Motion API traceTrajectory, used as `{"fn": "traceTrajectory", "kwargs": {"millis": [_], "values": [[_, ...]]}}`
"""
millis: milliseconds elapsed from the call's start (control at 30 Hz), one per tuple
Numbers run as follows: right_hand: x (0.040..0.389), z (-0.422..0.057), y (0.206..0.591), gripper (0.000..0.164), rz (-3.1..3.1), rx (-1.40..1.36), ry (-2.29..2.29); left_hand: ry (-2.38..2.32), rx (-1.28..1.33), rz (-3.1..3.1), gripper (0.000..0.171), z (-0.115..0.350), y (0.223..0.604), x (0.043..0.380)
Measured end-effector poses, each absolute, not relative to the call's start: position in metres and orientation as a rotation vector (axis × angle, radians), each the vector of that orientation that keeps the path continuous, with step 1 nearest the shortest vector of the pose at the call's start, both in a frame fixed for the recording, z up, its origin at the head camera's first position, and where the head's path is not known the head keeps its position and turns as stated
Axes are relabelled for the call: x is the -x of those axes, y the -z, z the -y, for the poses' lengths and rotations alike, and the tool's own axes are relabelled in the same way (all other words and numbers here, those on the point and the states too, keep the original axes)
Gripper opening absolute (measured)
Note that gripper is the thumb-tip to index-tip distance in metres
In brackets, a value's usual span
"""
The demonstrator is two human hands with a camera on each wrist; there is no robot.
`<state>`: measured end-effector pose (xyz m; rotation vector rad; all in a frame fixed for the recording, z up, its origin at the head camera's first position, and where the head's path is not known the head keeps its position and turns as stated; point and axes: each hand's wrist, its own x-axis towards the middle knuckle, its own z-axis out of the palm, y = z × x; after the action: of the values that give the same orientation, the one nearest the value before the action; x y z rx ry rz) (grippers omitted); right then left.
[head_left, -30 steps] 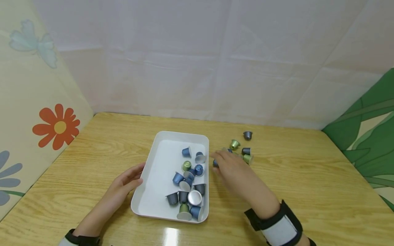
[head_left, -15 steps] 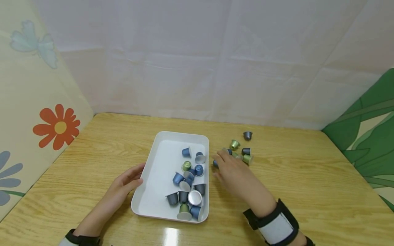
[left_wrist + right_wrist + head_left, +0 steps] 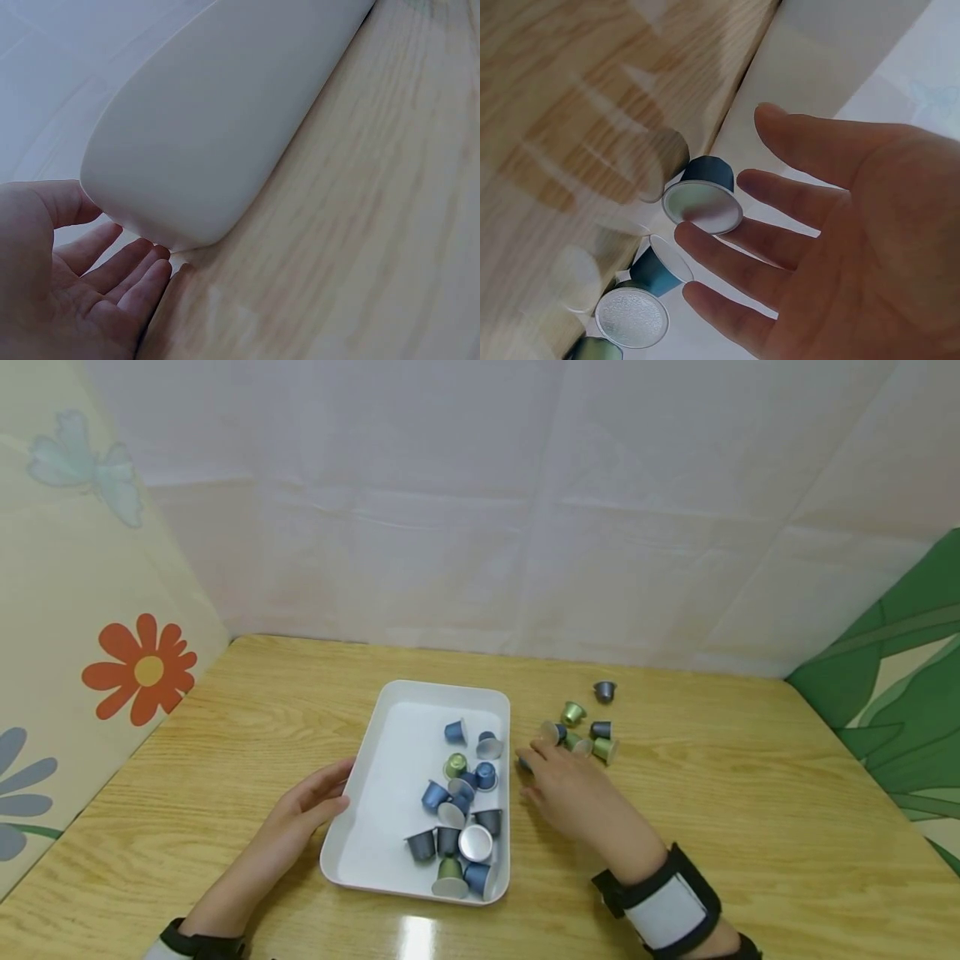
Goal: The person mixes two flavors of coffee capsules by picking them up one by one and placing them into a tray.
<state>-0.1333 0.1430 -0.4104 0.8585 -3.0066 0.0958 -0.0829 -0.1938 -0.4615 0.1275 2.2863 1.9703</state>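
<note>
In the head view, my left hand (image 3: 311,802) rests against the left wall of a white tray (image 3: 352,852), its thumb and fingers loosely extended. The left wrist view shows those fingertips touching the tray. My right hand (image 3: 566,789) is just right of the tray, fingers spread over a blue coffee capsule (image 3: 525,765) that they partly hide. In the right wrist view, thumb and fingers stand apart, fingertips close beside a dark teal capsule (image 3: 705,199); contact is hard to tell. Several blue, dark grey and green capsules lie in the tray, among them a green one (image 3: 450,878).
Beyond the right hand lie several loose capsules: a green one (image 3: 573,713), a dark one (image 3: 604,691) and another green one (image 3: 603,749). They stand on the wooden table (image 3: 720,777). A white cloth (image 3: 480,527) hangs behind, with printed panels on both sides.
My right hand has shifted slightly toward me, uncovering a silver-lidded blue capsule behind the fingers. My left hand and the tray have stayed in place.
</note>
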Motion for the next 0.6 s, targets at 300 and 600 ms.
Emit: {"fn": "traceTrajectory", "kwargs": {"millis": [300, 600], "values": [[0.134, -0.1446, 0.4143, 0.043, 2.994, -0.855, -0.122, -1.981, -0.132, -2.274, 0.053, 0.1936, 0.4622, 0.083], [0.1348, -0.147, 0.4178, 0.029, 2.954, -0.874, -0.09, -1.988, -0.141, -2.266, 0.052, 0.1935, 0.4625, 0.0828]]}}
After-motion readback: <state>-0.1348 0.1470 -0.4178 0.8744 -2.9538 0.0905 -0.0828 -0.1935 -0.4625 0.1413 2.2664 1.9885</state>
